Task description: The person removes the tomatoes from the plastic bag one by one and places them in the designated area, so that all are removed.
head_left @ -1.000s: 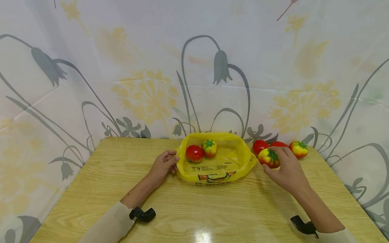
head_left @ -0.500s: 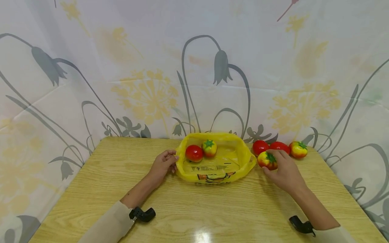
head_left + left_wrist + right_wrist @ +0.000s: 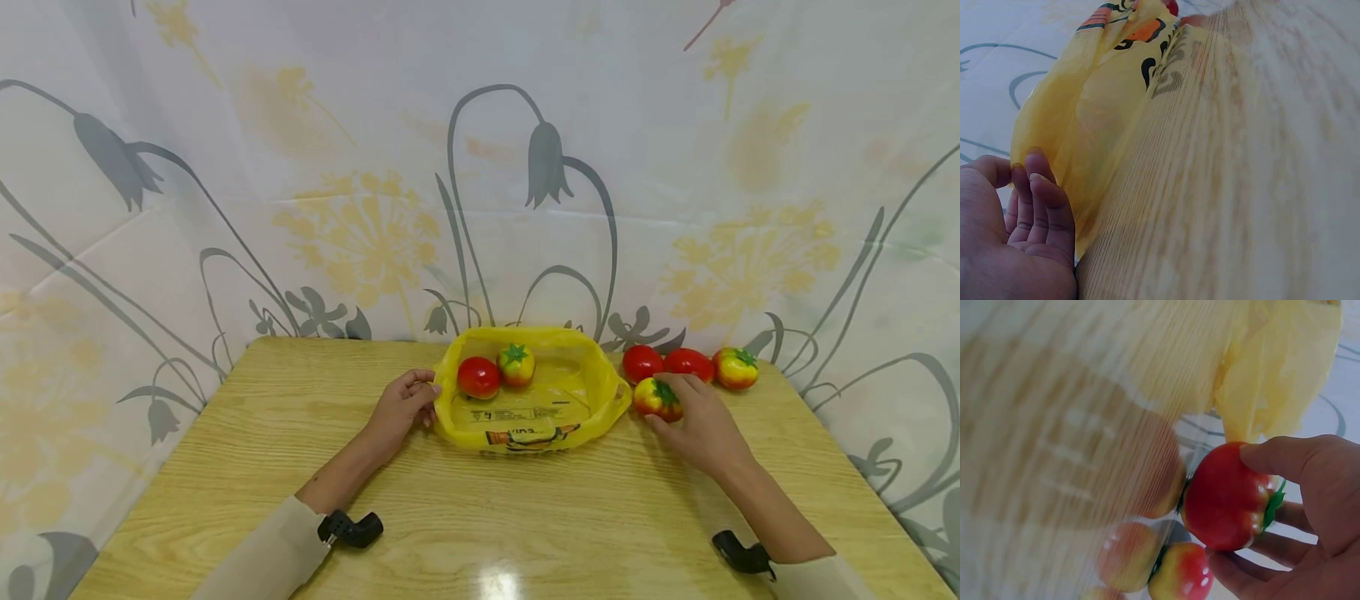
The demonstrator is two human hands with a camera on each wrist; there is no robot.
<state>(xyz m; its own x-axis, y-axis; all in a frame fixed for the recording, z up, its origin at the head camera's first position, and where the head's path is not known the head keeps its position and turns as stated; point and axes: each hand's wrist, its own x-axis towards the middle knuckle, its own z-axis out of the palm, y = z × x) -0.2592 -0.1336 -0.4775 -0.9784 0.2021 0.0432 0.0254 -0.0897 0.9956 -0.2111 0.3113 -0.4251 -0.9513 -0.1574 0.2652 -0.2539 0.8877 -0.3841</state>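
Observation:
A yellow plastic bag (image 3: 525, 437) stands on the table with its mouth spread wide. Inside, a red toy tomato (image 3: 478, 377) lies beside a yellow-red toy tomato (image 3: 517, 367) with a green calyx. My left hand (image 3: 401, 412) pinches the bag's left rim; thumb and fingertips meet at the plastic in the left wrist view. Just right of the bag, my right hand (image 3: 701, 425) grips another yellow-red toy tomato (image 3: 1225, 497) between thumb and fingers. Whether this one touches the table, I cannot tell.
Behind my right hand, two red toy tomatoes (image 3: 688, 364) and a yellow-red toy tomato (image 3: 736, 368) sit in a row near the table's back edge. A flower-patterned cloth (image 3: 480, 208) hangs behind the wooden table (image 3: 480, 517).
My right hand has shifted slightly left and toward me with its toy tomato, uncovering more of the red one behind. My left hand has stayed at the bag's rim.

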